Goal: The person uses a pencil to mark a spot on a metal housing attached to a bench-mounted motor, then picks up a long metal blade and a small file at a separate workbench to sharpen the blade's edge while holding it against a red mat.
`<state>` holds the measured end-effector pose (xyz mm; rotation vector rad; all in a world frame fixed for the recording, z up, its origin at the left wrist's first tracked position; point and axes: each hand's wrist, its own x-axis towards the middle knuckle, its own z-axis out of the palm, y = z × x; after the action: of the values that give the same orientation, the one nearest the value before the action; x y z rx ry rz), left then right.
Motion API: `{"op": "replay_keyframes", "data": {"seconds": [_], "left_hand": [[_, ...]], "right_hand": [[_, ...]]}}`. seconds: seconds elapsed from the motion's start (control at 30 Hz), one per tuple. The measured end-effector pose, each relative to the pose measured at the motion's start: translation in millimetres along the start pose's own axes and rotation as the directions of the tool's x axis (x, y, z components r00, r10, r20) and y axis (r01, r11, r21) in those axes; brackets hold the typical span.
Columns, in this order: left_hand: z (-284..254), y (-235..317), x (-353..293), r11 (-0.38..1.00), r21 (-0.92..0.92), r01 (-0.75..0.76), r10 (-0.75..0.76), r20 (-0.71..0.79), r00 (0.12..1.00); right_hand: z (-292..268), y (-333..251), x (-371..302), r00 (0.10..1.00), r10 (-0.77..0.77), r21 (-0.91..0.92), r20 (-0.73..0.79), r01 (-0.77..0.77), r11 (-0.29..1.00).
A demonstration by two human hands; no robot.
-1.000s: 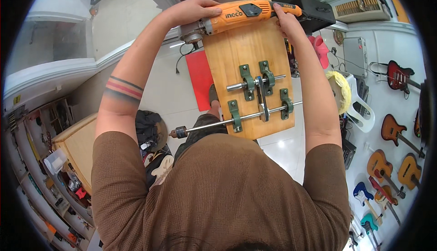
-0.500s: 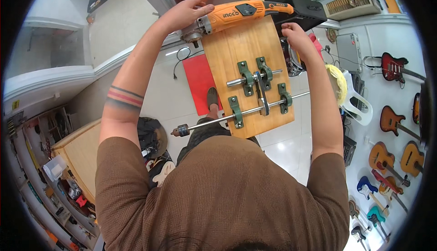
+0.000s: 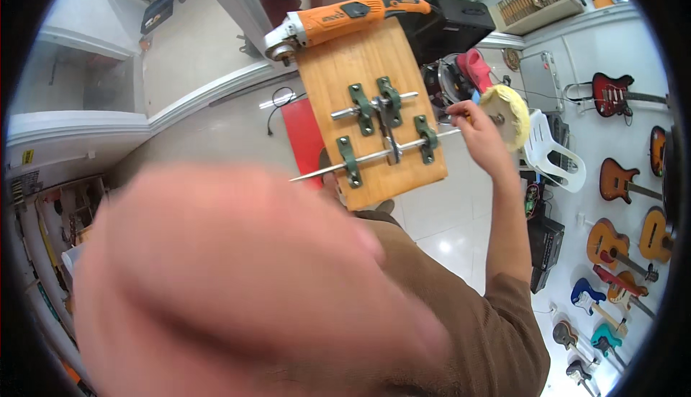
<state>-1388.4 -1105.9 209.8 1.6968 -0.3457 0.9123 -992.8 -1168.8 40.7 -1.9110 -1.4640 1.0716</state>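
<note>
Can't tell opening or hold on the blurred left hand. Over to the half-curled right hand — can't tell if gripping — by the steel shaft, through 2 green blocks on the wooden board.

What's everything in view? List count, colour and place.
Wooden board: one, pale brown, centre
Angle grinder: one, orange, board's far end
Bearing blocks: four, green, on board
Rods: two, silver, through blocks
Belt: one, dark, between rods
Wheel: one, yellow-edged, right of board
Mat: one, red, floor left of board
Case: one, black, beside grinder's handle
Chair: one, white, right
Guitars: at least ten, various colours, right wall
Tool box: one, pale, upper right
Shirt: one, brown, bottom
Right hand: one, bare, by wheel
Left hand: one, blurred, foreground
</note>
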Motion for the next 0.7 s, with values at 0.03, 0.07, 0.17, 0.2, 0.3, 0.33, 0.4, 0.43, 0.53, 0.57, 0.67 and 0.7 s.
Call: {"op": "replay_keyframes", "data": {"seconds": [0.03,0.07,0.17,0.2,0.3,0.33,0.4,0.43,0.53,0.57,0.67,0.7], "left_hand": [[25,-6,9,0.998,-0.045,-0.031,0.034,0.079,0.996],[51,-12,18,0.995,-0.089,-0.049,0.062,0.143,0.988],[132,-23,41,0.986,-0.15,-0.077,0.114,0.255,0.96],[158,-30,51,0.979,-0.186,-0.078,0.129,0.285,0.95],[238,-54,81,0.954,-0.283,-0.095,0.196,0.356,0.914],[262,-60,89,0.943,-0.316,-0.102,0.221,0.368,0.903],[310,-71,106,0.921,-0.38,-0.09,0.256,0.413,0.874],[333,-79,115,0.908,-0.411,-0.08,0.271,0.431,0.861],[395,-91,142,0.869,-0.492,-0.059,0.332,0.489,0.807],[415,-92,151,0.864,-0.5,-0.052,0.342,0.51,0.789],[460,-103,172,0.854,-0.518,-0.037,0.361,0.541,0.759],[472,-106,179,0.855,-0.518,-0.03,0.363,0.557,0.747]], "right_hand": [[-1,9,-17,1.0,0.007,-0.013,-0.026,-0.007,1.0],[-2,19,-36,1.0,0.002,-0.009,-0.027,-0.003,1.0],[-6,52,-87,0.998,-0.036,-0.003,0.054,0.036,0.999],[-10,67,-111,1.0,-0.022,-0.007,0.022,0.022,1.0],[-24,119,-190,0.997,0.076,0.046,-0.007,-0.076,0.996],[-28,137,-218,0.992,0.125,0.074,0.01,-0.126,0.989],[-31,176,-277,0.983,0.186,0.137,-0.008,-0.183,0.973],[-33,196,-310,0.967,0.251,0.176,-0.029,-0.243,0.954],[-34,244,-404,0.904,0.406,0.296,-0.131,-0.356,0.887],[-28,257,-428,0.867,0.47,0.355,-0.166,-0.393,0.849],[-8,293,-486,0.773,0.605,0.49,-0.191,-0.459,0.741],[-2,304,-496,0.773,0.603,0.513,-0.196,-0.443,0.735]]}}
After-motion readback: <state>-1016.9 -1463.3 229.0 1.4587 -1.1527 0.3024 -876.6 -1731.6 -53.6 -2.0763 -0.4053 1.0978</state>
